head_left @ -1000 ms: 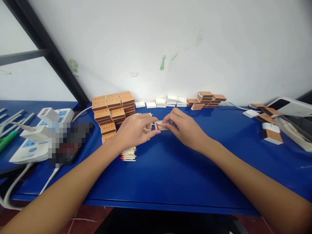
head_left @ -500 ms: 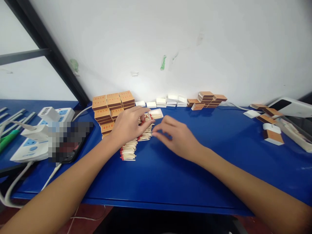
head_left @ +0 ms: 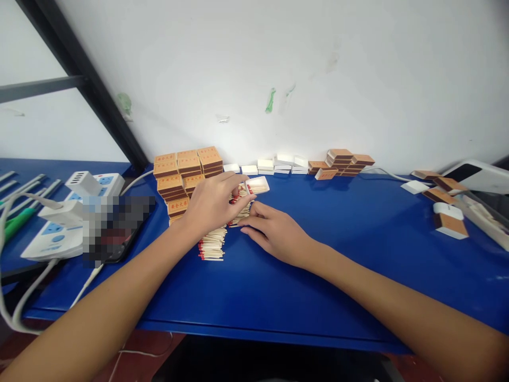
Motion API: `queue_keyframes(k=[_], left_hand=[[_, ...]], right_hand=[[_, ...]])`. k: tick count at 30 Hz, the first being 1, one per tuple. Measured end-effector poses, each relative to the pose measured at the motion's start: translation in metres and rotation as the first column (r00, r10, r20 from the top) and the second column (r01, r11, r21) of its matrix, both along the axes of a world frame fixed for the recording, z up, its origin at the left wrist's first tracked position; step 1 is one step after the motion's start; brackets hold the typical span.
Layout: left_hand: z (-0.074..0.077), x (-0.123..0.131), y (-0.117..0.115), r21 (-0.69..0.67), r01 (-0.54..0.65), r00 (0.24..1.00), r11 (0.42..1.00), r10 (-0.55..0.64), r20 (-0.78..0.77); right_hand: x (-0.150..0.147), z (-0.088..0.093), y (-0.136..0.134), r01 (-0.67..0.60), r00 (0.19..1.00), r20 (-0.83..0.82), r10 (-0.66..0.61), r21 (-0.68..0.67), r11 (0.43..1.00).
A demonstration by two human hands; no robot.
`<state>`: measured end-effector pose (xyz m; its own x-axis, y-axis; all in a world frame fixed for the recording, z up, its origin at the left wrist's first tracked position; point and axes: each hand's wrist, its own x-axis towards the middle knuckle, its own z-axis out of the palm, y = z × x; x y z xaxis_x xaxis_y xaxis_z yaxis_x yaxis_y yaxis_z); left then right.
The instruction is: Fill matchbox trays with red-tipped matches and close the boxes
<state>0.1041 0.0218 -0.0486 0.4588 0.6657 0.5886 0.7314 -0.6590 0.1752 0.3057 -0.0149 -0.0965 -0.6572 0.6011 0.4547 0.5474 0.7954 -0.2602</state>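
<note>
My left hand (head_left: 217, 199) is closed on the near left end of a white matchbox tray (head_left: 262, 182), thumb below and fingers above. Some red-tipped matches lie inside the tray. Just under that hand, a pile of matches (head_left: 212, 244) spreads on the blue table, red heads to the left. My right hand (head_left: 274, 231) is at the pile's right edge, its thumb and forefinger pinched close around match ends. How many matches are between them is hidden.
Stacked matchboxes (head_left: 167, 167) stand behind my left hand. White trays (head_left: 282, 162) and more matchboxes (head_left: 340, 159) line the wall. A power strip (head_left: 59, 233) and a phone (head_left: 131, 228) lie left; loose boxes (head_left: 451, 225) lie far right on the blue table (head_left: 318, 297).
My right hand has moved left and slightly down, from beside the tray to the match pile. The left hand keeps its hold on the tray. The view has shifted slightly.
</note>
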Motion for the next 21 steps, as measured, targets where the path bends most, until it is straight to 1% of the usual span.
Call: queue_keyframes(k=[10,21], left_hand=[[0.0,-0.0001,-0.0001,0.009,0.006,1.0,1.0,-0.006,-0.01],[0.0001,0.0,-0.0009,-0.004,0.002,1.0,1.0,-0.003,-0.019]], right_hand=[[0.0003,0.0002,0.0008,0.01,1.0,0.012,-0.01,0.044,0.999],[-0.0007,-0.0002,0.0022,0.015,1.0,-0.021,-0.015,0.011,1.0]])
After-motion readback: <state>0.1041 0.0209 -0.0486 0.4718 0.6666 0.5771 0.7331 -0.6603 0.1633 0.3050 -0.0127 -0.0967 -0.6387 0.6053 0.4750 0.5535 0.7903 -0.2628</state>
